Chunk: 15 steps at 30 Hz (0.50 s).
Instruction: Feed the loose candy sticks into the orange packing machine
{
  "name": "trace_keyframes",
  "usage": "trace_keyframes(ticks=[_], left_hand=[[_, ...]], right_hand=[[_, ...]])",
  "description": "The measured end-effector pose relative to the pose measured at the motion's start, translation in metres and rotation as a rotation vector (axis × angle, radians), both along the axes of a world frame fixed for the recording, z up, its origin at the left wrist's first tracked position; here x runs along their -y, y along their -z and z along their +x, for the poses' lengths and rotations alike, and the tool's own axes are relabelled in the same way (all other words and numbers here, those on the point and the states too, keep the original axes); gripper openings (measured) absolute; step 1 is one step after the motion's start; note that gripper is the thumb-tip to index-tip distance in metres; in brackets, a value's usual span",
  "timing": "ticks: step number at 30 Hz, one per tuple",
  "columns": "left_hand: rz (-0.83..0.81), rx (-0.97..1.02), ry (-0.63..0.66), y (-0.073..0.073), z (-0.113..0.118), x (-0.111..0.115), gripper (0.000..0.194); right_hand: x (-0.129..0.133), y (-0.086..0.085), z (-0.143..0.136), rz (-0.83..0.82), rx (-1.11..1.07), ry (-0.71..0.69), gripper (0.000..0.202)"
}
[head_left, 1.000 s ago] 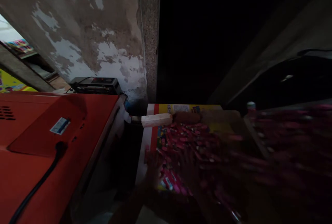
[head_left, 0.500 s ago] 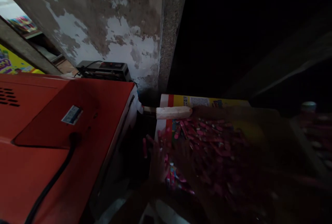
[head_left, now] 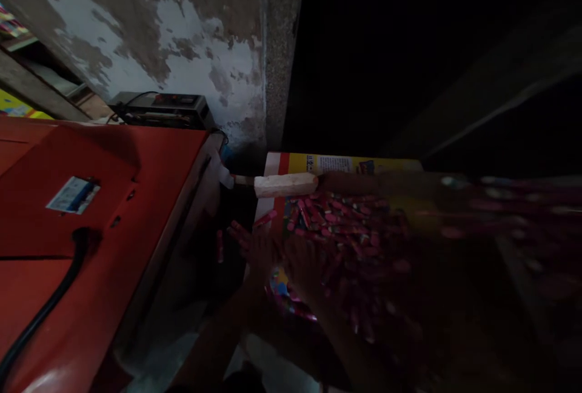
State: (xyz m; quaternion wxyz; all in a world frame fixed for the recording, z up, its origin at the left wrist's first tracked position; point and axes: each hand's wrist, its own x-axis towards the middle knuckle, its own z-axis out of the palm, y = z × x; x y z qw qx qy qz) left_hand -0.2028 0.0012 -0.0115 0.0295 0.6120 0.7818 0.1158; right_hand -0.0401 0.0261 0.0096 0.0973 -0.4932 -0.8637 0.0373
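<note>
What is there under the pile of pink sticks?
Printed cardboard shows beyond the pile of pink sticks and between the left hand and right hand. The part directly beneath the sticks is covered and cannot be seen.

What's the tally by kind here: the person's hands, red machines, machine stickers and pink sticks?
Hands (left hand, right hand): 2
Red machine: 1
White-and-blue sticker: 1
Total: 4, excluding the pink sticks, too heaped and blurred to count.
</note>
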Motion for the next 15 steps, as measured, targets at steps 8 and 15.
trace_keyframes(ticks=[8,15], left_hand=[[-0.073,0.043,0.394,0.000,0.045,-0.008,0.066],[-0.047,-0.069,0.232,0.002,-0.009,-0.013,0.064]], right_hand=[[-0.010,-0.025,0.072,-0.027,0.148,0.460,0.062],[-0.015,-0.006,0.011,-0.224,0.043,0.301,0.067]])
